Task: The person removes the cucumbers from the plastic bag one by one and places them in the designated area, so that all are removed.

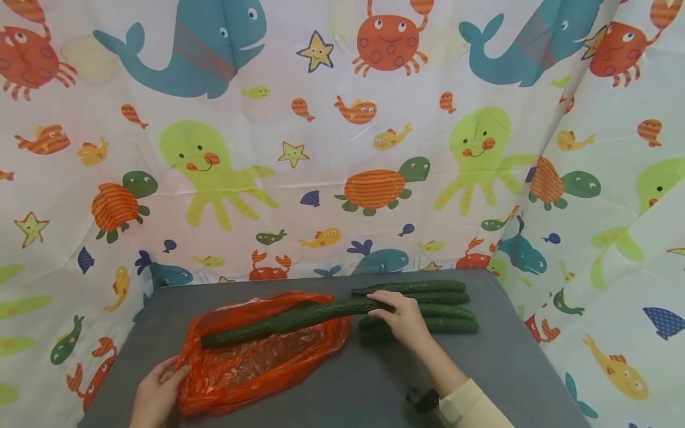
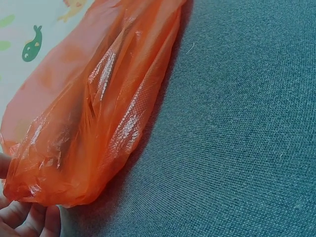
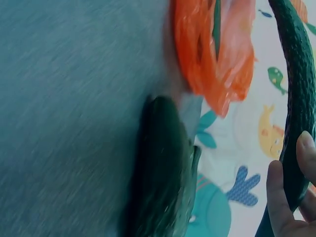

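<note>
My right hand [image 1: 402,316] grips a long dark green cucumber [image 1: 289,318] near its right end. The cucumber's other end reaches left over the open mouth of an orange plastic bag [image 1: 257,392]. At the bag's left end my left hand [image 1: 157,389] pinches the plastic edge between thumb and fingers; the left wrist view shows the fingertips [image 2: 34,219] under the bag's corner. In the right wrist view the held cucumber [image 3: 298,89] is raised above the others, and a green strip shows inside the bag [image 3: 195,54].
Several more cucumbers [image 1: 446,326] lie side by side on the grey tabletop [image 1: 364,392], beneath and beyond my right hand. A black strap-like object [image 1: 423,401] is at the right wrist. A sea-animal curtain [image 1: 332,131] surrounds the table's back and sides.
</note>
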The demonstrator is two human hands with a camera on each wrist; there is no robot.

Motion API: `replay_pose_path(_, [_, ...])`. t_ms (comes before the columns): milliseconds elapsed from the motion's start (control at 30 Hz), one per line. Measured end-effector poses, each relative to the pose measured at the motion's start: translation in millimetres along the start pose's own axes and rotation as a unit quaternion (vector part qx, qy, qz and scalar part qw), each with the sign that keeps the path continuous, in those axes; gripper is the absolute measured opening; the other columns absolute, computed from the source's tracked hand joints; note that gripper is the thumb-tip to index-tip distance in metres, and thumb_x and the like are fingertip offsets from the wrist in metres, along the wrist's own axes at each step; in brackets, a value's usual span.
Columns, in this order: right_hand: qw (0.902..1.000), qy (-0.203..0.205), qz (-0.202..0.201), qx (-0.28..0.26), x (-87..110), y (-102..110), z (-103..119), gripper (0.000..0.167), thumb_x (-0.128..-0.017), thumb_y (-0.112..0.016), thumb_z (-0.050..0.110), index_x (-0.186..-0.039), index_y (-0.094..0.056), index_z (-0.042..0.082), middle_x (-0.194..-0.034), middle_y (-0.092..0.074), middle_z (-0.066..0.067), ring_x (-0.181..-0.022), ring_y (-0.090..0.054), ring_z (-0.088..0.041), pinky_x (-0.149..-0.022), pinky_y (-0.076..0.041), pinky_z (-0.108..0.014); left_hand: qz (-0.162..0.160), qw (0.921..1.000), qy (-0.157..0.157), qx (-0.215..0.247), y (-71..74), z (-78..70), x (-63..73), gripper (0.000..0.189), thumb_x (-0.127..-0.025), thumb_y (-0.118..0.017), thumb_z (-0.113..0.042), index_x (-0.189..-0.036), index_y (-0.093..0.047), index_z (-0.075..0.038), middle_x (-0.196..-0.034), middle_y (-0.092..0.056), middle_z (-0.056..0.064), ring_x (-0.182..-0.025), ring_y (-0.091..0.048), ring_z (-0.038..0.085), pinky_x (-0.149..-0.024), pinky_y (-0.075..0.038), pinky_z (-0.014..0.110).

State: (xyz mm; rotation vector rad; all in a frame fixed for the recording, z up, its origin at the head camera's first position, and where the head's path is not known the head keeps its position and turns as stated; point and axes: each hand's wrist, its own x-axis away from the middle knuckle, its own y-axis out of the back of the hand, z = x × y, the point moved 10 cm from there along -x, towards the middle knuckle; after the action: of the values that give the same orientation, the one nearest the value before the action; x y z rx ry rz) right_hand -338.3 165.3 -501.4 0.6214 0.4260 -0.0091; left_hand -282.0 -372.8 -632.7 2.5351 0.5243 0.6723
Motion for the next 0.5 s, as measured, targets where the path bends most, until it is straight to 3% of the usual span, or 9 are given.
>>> replay_pose_path(500, [0.9982, -0.045, 0.020, 0.035, 43.0, 50, -62, 0.039, -0.083, -0.081, 0.020, -0.122, -0.075, 0.019, -0.129, -0.069, -0.010, -0.121, -0.064, -0.030, -0.085, -0.059, -0.037, 0.006, 1.0000, 0.002, -0.007, 4.9, 1.9, 3.0, 0.075, -0.098, -0.063, -0.046, -0.149, -0.039, 0.004, -0.132, -0.054, 0.035, -0.112, -0.060, 0.045, -0.065, -0.055, 0.037])
